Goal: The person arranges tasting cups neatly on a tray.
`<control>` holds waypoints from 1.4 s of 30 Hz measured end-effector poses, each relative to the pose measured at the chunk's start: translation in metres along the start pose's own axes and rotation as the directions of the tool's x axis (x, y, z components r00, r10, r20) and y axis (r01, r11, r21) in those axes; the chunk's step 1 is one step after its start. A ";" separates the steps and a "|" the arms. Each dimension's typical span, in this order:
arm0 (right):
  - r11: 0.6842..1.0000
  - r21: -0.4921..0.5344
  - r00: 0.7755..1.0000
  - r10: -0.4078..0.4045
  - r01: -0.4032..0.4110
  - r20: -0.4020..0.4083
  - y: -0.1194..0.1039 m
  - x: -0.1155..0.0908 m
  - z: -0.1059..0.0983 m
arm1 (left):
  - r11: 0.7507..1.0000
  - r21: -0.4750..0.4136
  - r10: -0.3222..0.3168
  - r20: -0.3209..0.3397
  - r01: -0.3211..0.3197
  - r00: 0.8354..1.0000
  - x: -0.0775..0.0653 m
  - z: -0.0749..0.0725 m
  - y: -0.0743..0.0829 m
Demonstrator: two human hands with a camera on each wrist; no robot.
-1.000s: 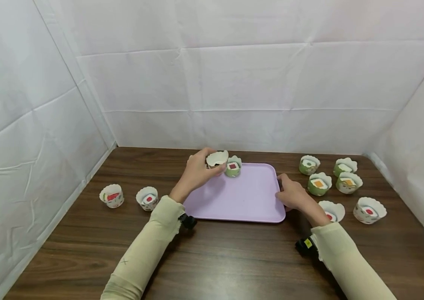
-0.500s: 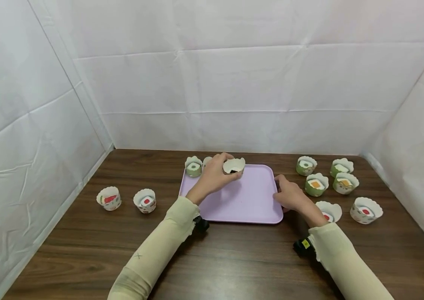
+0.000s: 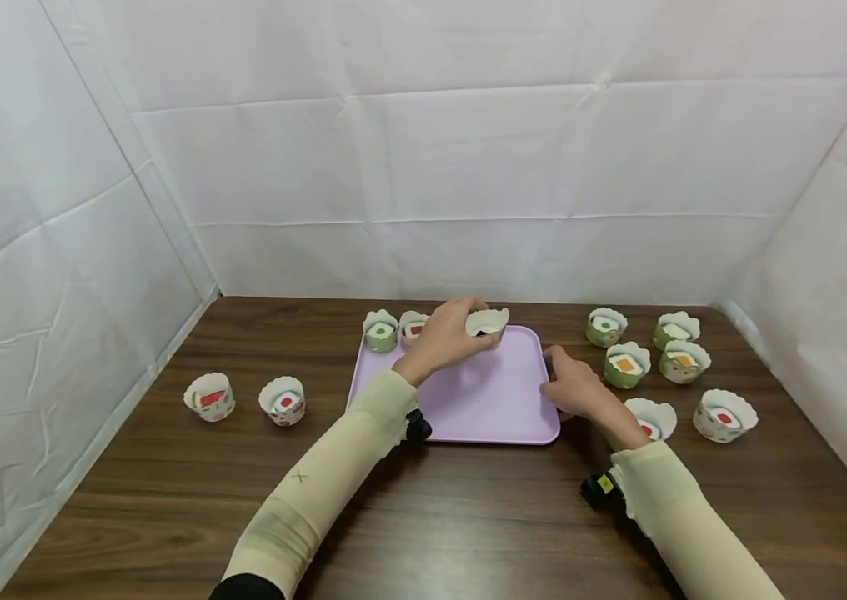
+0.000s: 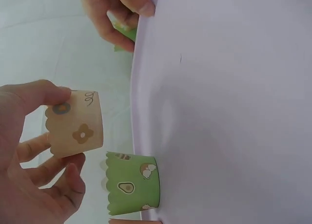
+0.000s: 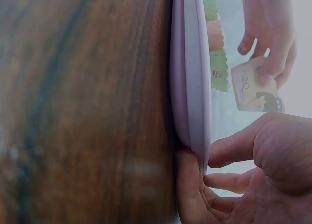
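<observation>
My left hand (image 3: pixel 448 335) holds a beige paper baking cup (image 4: pixel 80 131) by its sides, above the far part of a lavender tray (image 3: pixel 491 408). The cup tilts, and something dark shows inside it in the head view. On the tray's far left stand a green paper cup (image 3: pixel 381 332) and a pinkish one (image 3: pixel 413 325) with a red-marked piece inside. Another green cup (image 4: pixel 131 185) is hidden behind my left hand in the head view. My right hand (image 3: pixel 579 385) pinches the tray's right edge, with the thumb above and fingers underneath.
Two patterned white cups (image 3: pixel 283 402) stand left of the tray on the dark wooden table (image 3: pixel 408 517). To the right are several green cups (image 3: pixel 627 365) and two white cups (image 3: pixel 724 415), one partly behind my right wrist. White cloth (image 3: pixel 461 158) encloses the back and sides.
My left hand has moved right along the tray's far side with the beige cup, uncovering the two left cups and covering the green one. The right hand keeps its grip on the tray.
</observation>
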State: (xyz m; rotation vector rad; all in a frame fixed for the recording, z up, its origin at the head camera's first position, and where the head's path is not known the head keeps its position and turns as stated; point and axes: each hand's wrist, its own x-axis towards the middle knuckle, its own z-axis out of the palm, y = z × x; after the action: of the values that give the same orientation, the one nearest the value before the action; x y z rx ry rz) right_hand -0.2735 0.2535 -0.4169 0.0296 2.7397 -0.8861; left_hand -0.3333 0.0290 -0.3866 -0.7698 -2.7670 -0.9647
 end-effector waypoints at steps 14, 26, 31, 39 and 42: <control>1.000 -0.011 1.000 0.001 -0.001 -0.001 -0.001 -0.002 -0.001 | 0.984 0.176 0.021 0.054 -0.030 0.998 0.027 0.008 0.000; 1.000 -0.011 1.000 0.005 -0.005 0.001 0.000 0.000 0.001 | 0.932 0.360 -0.007 0.116 -0.036 0.993 0.031 0.018 0.005; 1.000 -0.007 1.000 0.003 -0.003 0.001 -0.001 -0.001 0.001 | 0.913 0.405 -0.003 0.125 -0.048 0.992 0.031 0.020 0.007; 1.000 -0.010 1.000 0.005 -0.005 0.003 -0.002 -0.001 -0.001 | 0.885 0.461 0.009 0.118 -0.062 0.993 0.034 0.025 0.010; 1.000 -0.007 1.000 0.008 -0.008 0.002 -0.001 -0.001 -0.001 | 0.878 0.473 0.018 0.109 -0.068 0.994 0.035 0.030 0.009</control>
State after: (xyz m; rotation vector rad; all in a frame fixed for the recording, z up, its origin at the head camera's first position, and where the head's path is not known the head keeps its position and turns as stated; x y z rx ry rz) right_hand -0.2731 0.2535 -0.4157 0.0381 2.7388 -0.8747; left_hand -0.3574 0.0682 -0.3958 -0.8039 -2.8694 -0.2079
